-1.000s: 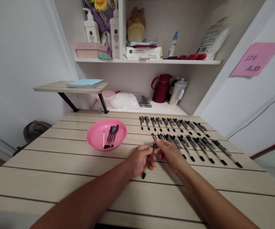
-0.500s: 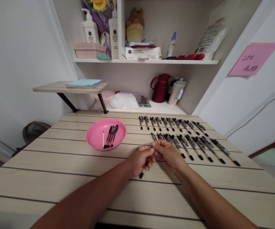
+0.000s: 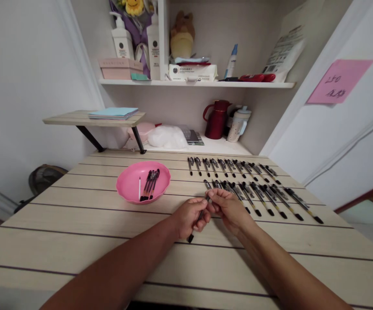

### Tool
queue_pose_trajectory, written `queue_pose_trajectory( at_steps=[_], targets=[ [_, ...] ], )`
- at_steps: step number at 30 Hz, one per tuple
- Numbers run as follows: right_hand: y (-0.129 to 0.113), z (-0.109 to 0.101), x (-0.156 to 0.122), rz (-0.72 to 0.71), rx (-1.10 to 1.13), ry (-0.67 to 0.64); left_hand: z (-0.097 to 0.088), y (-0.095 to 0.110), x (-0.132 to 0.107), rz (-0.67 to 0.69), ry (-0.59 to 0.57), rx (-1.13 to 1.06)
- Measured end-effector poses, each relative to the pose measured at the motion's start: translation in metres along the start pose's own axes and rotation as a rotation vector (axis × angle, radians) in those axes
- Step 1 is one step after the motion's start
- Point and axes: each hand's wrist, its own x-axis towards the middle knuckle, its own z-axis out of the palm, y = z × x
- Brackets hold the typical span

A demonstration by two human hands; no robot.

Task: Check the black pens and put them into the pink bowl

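My left hand (image 3: 189, 216) is closed around a black pen (image 3: 192, 234) whose capped end sticks out below the fist. My right hand (image 3: 228, 208) pinches the pen's upper end just above the left hand. Both hands hover over the wooden table (image 3: 76, 224), beside the left end of the near row of black pens (image 3: 260, 199). A second row of pens (image 3: 231, 167) lies farther back. To the left sits a pink bowl (image 3: 128, 186) holding several pens and a thin white refill.
A low side shelf (image 3: 76, 118) with a blue notebook stands at the back left. Behind the table are a red jug (image 3: 217, 119), a cup and a white bag. A wall shelf (image 3: 199, 83) carries bottles and boxes. A pink note (image 3: 338, 81) hangs at right.
Both hands have drawn a little closer together around the pen; its top is now covered by my right fingers. The camera has shifted slightly.
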Motion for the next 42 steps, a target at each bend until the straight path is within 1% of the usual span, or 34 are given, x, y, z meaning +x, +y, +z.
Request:
queue_pose_trajectory(
  at_steps=[2, 5, 8, 10, 13, 14, 16, 18, 20, 21, 23, 26, 30, 38, 42],
  targets=[
    [-0.004, -0.003, 0.002, -0.032, 0.078, 0.015, 0.001, 0.0, -0.001, -0.039, -0.042, -0.023],
    [-0.012, -0.01, 0.008, -0.092, 0.12, 0.103, 0.002, -0.001, -0.002, -0.074, -0.077, -0.034],
    [-0.018, -0.022, 0.016, -0.127, 0.03, 0.213, 0.002, -0.002, -0.002, -0.07, -0.061, -0.055],
    [-0.02, -0.033, 0.022, -0.144, -0.105, 0.282, 0.001, -0.001, -0.001, -0.052, -0.021, -0.081],
    [-0.018, -0.046, 0.027, -0.144, -0.446, 0.325, -0.001, 0.001, 0.0, -0.035, 0.036, -0.118],
    [-0.017, -0.049, 0.028, -0.146, -0.601, 0.313, -0.001, 0.001, 0.0, -0.033, 0.048, -0.125],
    [-0.015, -0.052, 0.028, -0.181, -0.953, 0.234, -0.002, 0.002, 0.0, -0.031, 0.06, -0.127],
    [-0.014, -0.049, 0.027, -0.246, -1.31, 0.127, -0.002, 0.002, 0.001, -0.033, 0.061, -0.119],
    [-0.013, -0.043, 0.026, -0.278, -1.602, 0.062, -0.001, 0.001, 0.001, -0.036, 0.058, -0.112],
    [-0.012, -0.039, 0.026, -0.272, -1.713, 0.047, -0.001, 0.001, 0.001, -0.037, 0.057, -0.11],
    [-0.012, -0.032, 0.027, -0.232, -1.855, 0.027, -0.001, 0.001, 0.001, -0.036, 0.056, -0.11],
    [-0.014, -0.024, 0.03, -0.195, -1.952, -0.022, -0.001, 0.001, 0.001, -0.029, 0.053, -0.104],
    [-0.017, -0.019, 0.035, -0.17, -2.013, -0.049, -0.001, 0.001, 0.0, -0.033, 0.05, -0.1],
    [-0.015, -0.019, 0.043, -0.162, -2.041, -0.045, -0.001, 0.001, 0.001, -0.037, 0.038, -0.096],
    [-0.022, -0.024, 0.042, -0.172, -2.006, 0.011, -0.002, 0.001, 0.002, -0.04, 0.033, -0.099]
  ],
)
